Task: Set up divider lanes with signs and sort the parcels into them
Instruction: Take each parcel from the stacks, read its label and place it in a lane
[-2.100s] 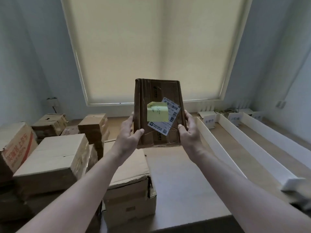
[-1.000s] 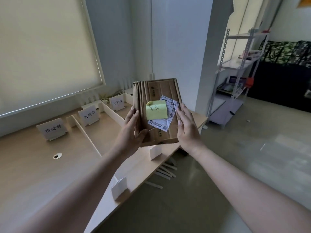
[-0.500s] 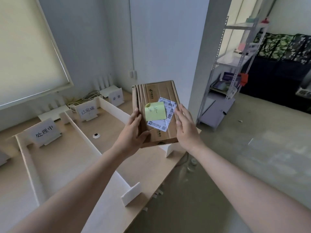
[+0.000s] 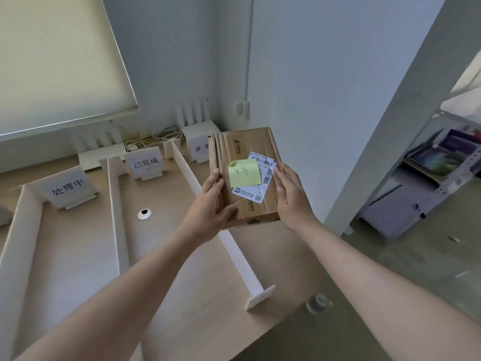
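Two hands hold one flat cardboard parcel (image 4: 247,175) up in the air above the right part of the wooden table (image 4: 78,256), its labelled face turned toward the camera. The left hand (image 4: 208,209) grips the parcel's left edge near the lower corner, thumb laid across the front and fingers curled behind. The right hand (image 4: 291,196) presses against the parcel's right edge with fingers nearly straight and spread along the side. A yellow sticky note (image 4: 244,173) with handwriting sits on the parcel's front, overlapping a white shipping label (image 4: 260,178) with barcodes. Below and behind the parcel, white divider strips run from the table's far edge toward its near edge: one long divider (image 4: 229,241) passes under the parcel and ends in a small foot near the right front edge, a second divider (image 4: 117,217) stands to its left, and a third (image 4: 15,246) lies farther left. At the far end of the lanes stand white signs with black characters: the left sign (image 4: 68,187), the middle sign (image 4: 145,164), and the right sign (image 4: 199,148), which is partly hidden by the parcel. A round cable hole (image 4: 144,213) lies in the table between the second and the long divider.
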Action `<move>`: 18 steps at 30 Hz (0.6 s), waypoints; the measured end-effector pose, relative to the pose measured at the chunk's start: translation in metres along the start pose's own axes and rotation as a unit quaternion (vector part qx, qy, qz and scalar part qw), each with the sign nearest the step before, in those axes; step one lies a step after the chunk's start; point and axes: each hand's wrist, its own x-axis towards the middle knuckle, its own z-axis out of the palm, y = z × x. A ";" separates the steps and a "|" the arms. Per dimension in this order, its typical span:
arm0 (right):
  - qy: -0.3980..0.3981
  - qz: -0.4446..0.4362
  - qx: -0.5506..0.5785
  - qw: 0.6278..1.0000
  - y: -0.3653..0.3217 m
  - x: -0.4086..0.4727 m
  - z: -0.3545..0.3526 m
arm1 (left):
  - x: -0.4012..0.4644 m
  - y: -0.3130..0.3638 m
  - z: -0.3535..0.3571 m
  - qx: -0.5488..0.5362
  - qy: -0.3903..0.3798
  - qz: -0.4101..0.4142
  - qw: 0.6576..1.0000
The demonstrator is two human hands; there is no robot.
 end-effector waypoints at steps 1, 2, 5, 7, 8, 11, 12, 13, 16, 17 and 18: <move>-0.012 -0.001 0.005 1.000 0.007 0.015 0.004 | 0.012 -0.004 0.002 0.000 0.002 -0.012 1.000; -0.023 -0.003 0.010 1.000 0.013 0.030 0.009 | 0.024 -0.009 0.002 0.000 0.003 -0.025 1.000; -0.049 -0.005 0.018 0.999 0.034 0.080 0.026 | 0.066 -0.028 0.008 0.005 0.010 -0.054 0.998; -0.058 0.003 0.019 0.998 0.050 0.110 0.036 | 0.095 -0.043 0.016 0.005 0.008 -0.063 0.998; -0.061 0.010 0.018 0.998 0.058 0.123 0.042 | 0.109 -0.051 0.021 0.002 0.002 -0.068 0.998; -0.084 0.018 0.013 0.996 0.082 0.153 0.060 | 0.141 -0.077 0.040 -0.014 -0.004 -0.090 0.996; -0.093 0.020 0.013 0.995 0.089 0.161 0.066 | 0.148 -0.085 0.046 -0.019 -0.006 -0.101 0.995; -0.101 0.022 0.013 0.995 0.096 0.169 0.071 | 0.155 -0.093 0.051 -0.024 -0.007 -0.112 0.993; -0.124 0.034 0.014 0.992 0.118 0.192 0.088 | 0.174 -0.112 0.066 -0.038 -0.015 -0.144 0.989; -0.129 0.038 0.016 0.991 0.125 0.199 0.094 | 0.181 -0.118 0.070 -0.040 -0.018 -0.155 0.987; -0.135 0.041 0.018 0.990 0.135 0.207 0.102 | 0.188 -0.124 0.075 -0.041 -0.019 -0.167 0.985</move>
